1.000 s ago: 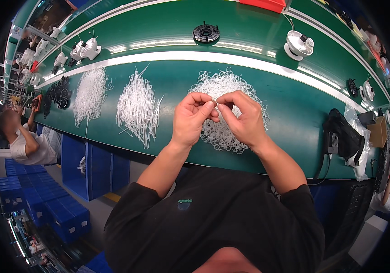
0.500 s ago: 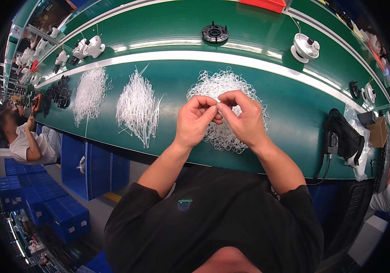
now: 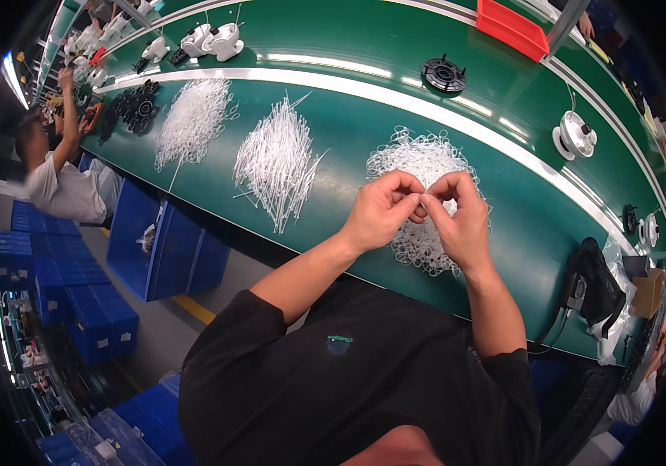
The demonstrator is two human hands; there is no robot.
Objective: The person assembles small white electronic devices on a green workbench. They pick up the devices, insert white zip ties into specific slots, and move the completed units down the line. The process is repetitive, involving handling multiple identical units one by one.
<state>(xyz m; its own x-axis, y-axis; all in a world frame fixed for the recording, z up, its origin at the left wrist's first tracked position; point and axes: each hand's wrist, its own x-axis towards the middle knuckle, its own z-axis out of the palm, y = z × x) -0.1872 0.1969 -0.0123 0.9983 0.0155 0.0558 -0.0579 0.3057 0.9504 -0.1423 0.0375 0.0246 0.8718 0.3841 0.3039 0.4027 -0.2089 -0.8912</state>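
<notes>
My left hand (image 3: 386,208) and my right hand (image 3: 459,221) meet fingertip to fingertip, both closed in a pinch. Whatever lies between the fingertips is too small and covered to make out. Beneath and behind them spreads a heap of white looped cable ties (image 3: 420,152), partly hidden by my hands. To its left on the green bench (image 3: 340,198) is a pile of straight white cable ties (image 3: 277,159). Another pile of thin white looped pieces (image 3: 193,124) sits farther left.
Small black parts (image 3: 137,107) lie at the bench's left end, near a seated person (image 3: 65,175). Along the far green strip are a black round base (image 3: 444,75), white devices (image 3: 577,136) and a red tray (image 3: 513,29). A black bag (image 3: 597,283) lies right; blue bins (image 3: 173,248) stand left below.
The view has turned, so the bench slants and its things appear farther right. My hands stay pinched together over the looped ties. The person at the left has raised an arm.
</notes>
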